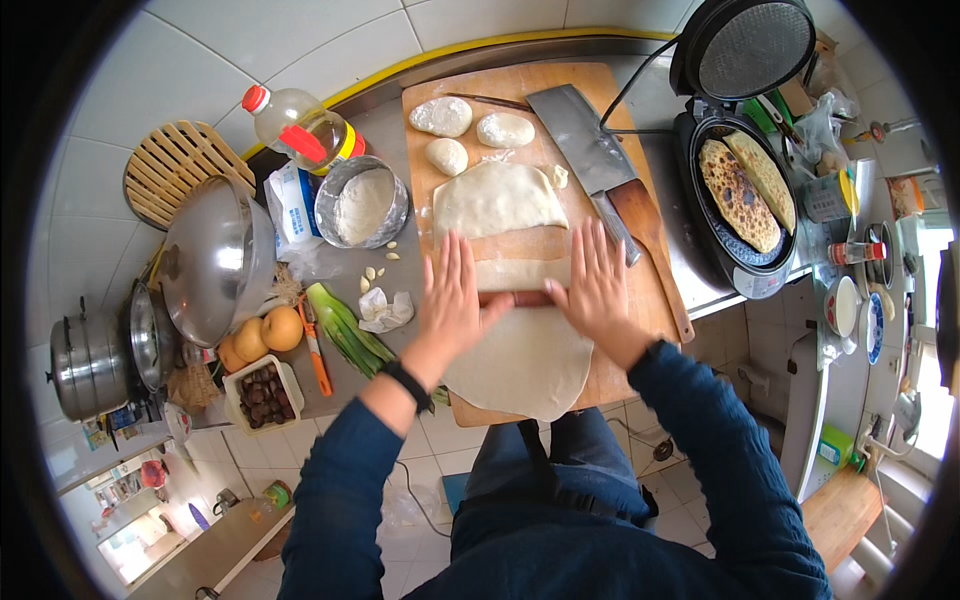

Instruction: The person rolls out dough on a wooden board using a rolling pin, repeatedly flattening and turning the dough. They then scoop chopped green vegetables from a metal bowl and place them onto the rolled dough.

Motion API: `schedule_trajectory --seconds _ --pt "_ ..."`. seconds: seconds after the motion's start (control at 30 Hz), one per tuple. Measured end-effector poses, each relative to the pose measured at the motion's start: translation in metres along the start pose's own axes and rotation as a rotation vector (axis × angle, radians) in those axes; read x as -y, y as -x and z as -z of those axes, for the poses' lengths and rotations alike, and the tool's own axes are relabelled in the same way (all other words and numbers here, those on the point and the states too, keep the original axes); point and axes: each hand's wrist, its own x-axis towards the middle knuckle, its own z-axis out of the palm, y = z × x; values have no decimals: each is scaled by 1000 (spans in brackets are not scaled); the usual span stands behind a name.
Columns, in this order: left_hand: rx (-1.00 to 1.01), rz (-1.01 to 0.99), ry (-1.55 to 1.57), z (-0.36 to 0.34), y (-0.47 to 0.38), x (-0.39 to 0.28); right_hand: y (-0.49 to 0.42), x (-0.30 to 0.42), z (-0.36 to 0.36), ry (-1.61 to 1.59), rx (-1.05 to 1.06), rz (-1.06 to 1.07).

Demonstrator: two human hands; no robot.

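My left hand (454, 311) and my right hand (600, 289) hold a dark wooden rolling pin (534, 298) down under their palms, fingers stretched forward. Only the pin's middle shows between my thumbs; its ends are hidden. Beneath it lies a thin dough sheet (517, 367), whose near edge reaches the front of the wooden board (439, 67). Just beyond my fingertips sits a folded, flattened piece of dough (499, 202). Several floured dough lumps, one of them round (447, 156), rest farther back. A cleaver (585, 142) and a wooden spatula (646, 225) lie right of the dough.
An open electric griddle (739, 202) with browned flatbread (739, 195) stands at right. Left of the board are a flour bowl (361, 202), an oil bottle (307, 127), green leeks (345, 330), an orange-handled peeler (315, 352) and a container of dark chestnuts (264, 396). A wok lid (206, 255) leans farther left.
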Motion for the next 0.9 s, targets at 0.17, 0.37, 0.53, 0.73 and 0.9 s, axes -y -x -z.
schedule_trajectory --seconds 0.17,0.37,0.53,0.73,0.9 --pt "54 -7 10 -10 29 -4 23 -6 -12 -27 45 52" --pt "74 -64 78 -2 68 -16 55 6 -4 -122 106 101" --pt "-120 -18 -51 -19 -3 5 -8 -6 -29 35 -63 35" --pt "185 -94 140 6 132 -41 129 20 13 -128 297 211" --pt "48 -126 -124 2 95 -18 76 12 2 -169 4 130"
